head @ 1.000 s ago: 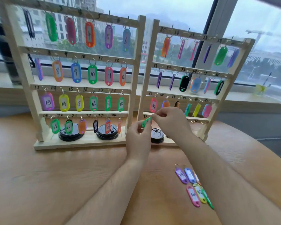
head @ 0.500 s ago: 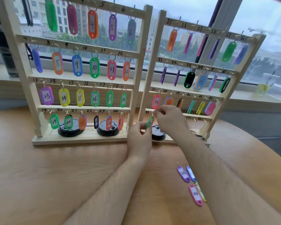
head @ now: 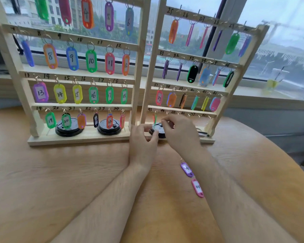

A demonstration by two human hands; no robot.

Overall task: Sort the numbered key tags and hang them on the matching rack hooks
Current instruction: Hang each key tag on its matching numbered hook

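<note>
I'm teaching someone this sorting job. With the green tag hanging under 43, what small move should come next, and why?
Probably bring the right hand down to the pink tag marked 44 on the table and pick it up. The green tag hangs at hook 43, and hook 44 beside it looks bare.

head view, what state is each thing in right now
green tag, hangs from hook 43
purple tag, lies flat on table
pink tag 44, lies flat on table
hooks 44 to 48, bare
left hand, fingers curled, hold unclear
right hand, fingers curled, hold unclear
</note>
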